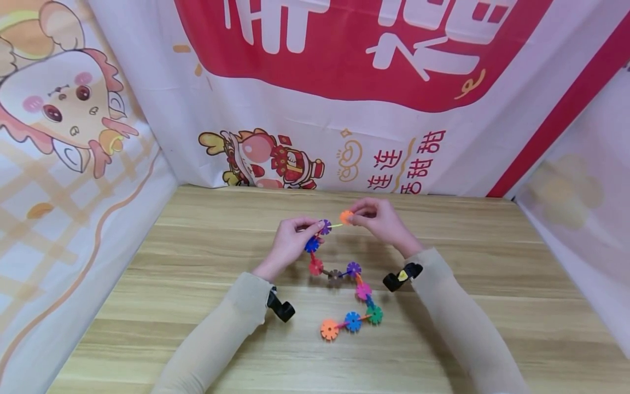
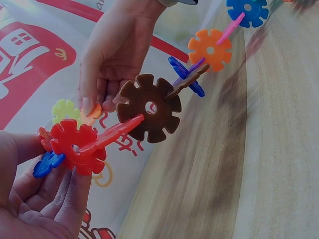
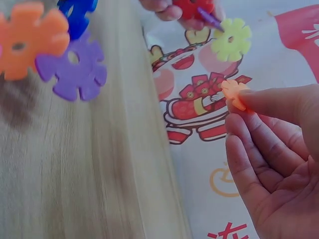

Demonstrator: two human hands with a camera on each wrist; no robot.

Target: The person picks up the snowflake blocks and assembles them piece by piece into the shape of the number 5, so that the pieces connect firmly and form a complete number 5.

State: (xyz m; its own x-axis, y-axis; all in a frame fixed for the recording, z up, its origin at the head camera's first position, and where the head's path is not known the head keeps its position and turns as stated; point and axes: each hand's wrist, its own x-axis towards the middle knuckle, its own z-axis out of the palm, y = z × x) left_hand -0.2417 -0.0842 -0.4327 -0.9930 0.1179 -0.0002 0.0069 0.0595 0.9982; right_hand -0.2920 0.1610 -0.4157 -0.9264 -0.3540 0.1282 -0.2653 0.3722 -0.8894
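A zigzag chain of notched plastic discs runs from the left hand (image 1: pixel 291 242) down toward the front of the table. The left hand pinches the chain near its far end, by a purple disc (image 1: pixel 325 227) and a blue disc (image 1: pixel 311 245). Past the purple one, a yellow disc (image 3: pixel 232 40) sticks out at the chain's tip. Between thumb and fingertips, the right hand (image 1: pixel 380 219) pinches a loose orange disc (image 3: pixel 233 94), a small gap from the yellow disc. A red disc (image 2: pixel 77 147) and a brown disc (image 2: pixel 149 109) hang near the left hand.
Lower in the chain come a pink disc (image 1: pixel 363 291), a green disc (image 1: pixel 375 314) and an orange end disc (image 1: pixel 330 330) over the wooden table (image 1: pixel 197 306). A printed cloth (image 1: pixel 295 104) hangs behind the table's back edge, with more cloth at both sides.
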